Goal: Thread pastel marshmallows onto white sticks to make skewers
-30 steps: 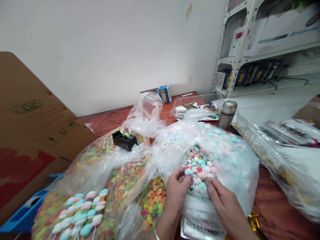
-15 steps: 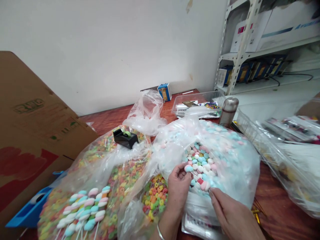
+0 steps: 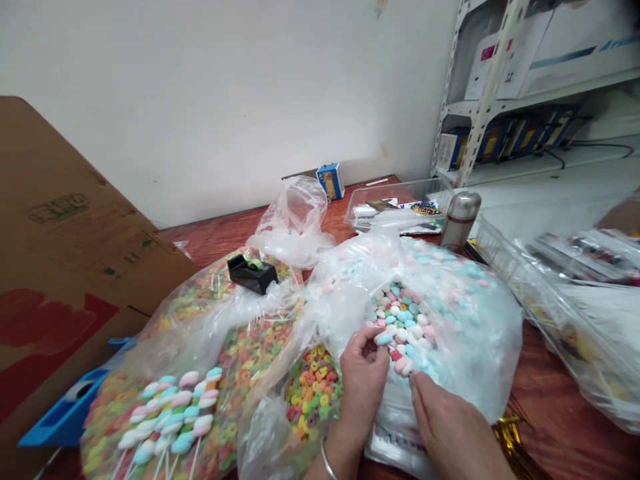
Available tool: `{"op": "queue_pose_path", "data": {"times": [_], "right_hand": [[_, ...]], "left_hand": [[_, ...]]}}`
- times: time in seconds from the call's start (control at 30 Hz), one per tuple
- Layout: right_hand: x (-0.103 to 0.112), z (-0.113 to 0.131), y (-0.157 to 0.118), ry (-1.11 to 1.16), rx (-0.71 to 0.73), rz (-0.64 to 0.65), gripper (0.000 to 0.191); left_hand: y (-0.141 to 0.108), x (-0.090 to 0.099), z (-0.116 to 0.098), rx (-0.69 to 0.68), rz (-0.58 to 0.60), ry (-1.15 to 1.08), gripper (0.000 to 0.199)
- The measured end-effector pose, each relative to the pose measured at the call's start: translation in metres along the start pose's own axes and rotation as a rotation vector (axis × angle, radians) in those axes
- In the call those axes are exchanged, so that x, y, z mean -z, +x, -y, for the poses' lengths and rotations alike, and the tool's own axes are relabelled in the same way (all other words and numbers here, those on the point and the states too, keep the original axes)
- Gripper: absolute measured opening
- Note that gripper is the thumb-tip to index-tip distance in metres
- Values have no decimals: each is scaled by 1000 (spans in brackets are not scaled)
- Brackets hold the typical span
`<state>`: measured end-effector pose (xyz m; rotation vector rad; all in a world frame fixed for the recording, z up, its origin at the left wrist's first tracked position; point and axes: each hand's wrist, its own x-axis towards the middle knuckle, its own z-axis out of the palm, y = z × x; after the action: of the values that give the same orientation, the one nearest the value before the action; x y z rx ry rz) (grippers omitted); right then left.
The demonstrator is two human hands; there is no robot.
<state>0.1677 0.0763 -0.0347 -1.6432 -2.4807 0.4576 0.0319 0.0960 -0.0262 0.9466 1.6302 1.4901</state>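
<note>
My left hand (image 3: 365, 367) pinches a blue-and-white candy (image 3: 384, 339) between thumb and fingers, over the opening of a clear bag (image 3: 465, 313) of pastel candies. Just right of it, my right hand (image 3: 445, 413) is closed at the end of a short skewer of pink, white and red pieces (image 3: 401, 362). Only a little space separates the two hands. At the lower left, several finished-looking candy skewers (image 3: 175, 413) lie on a bag of coloured rings (image 3: 240, 360). Loose rings (image 3: 314, 387) show in a bag opening beside my left wrist.
A black tape dispenser (image 3: 253, 274) sits on the ring bag, with a blue dispenser (image 3: 65, 413) and cardboard box (image 3: 75, 233) at left. Behind are a clear tray (image 3: 360, 200), a steel flask (image 3: 461, 220) and a small blue box (image 3: 331, 181). Clear bins (image 3: 530, 293) stand at right.
My right hand has moved slightly left, bringing the skewer closer to my left hand. My left hand has shifted a little right and still holds the blue-and-white candy. The view has shifted slightly.
</note>
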Motion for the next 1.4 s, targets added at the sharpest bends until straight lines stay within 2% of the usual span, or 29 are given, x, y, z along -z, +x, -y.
{"op": "queue_pose_path", "data": {"times": [0.23,0.37,0.47,0.57,0.63,0.7,0.8,0.93,1.03,1.17,1.27,1.4], "right_hand": [[0,-1,8,13,38,110,20],[-1,9,16,23,31,140,21],[-4,14,21,193,78,125,24],[-6,14,22,325,52,90,32],[-7,14,21,343,20,73,34],[-7,14,19,353,29,86,33],[-8,17,15,353,65,131,33],[-10,21,10,329,90,164,34],[-13,25,5,336,118,187,34],[-19,29,-2,370,184,191,36],[-20,31,-4,357,208,162,37],[-20,28,-4,327,248,125,35]], "left_hand": [[-5,0,7,-3,1,-36,27],[-18,8,12,-46,30,59,25],[-32,30,10,-100,64,204,35],[-37,67,6,-181,-19,483,46],[-33,91,5,-234,-75,688,41],[-25,110,6,-261,-32,865,33],[-15,121,9,-266,56,1031,23],[-14,120,14,-274,39,1097,19],[-17,119,15,-230,-45,961,14],[-17,118,9,36,-162,436,12],[-18,112,1,182,-148,60,19],[-21,102,-4,218,-113,-125,24]]}}
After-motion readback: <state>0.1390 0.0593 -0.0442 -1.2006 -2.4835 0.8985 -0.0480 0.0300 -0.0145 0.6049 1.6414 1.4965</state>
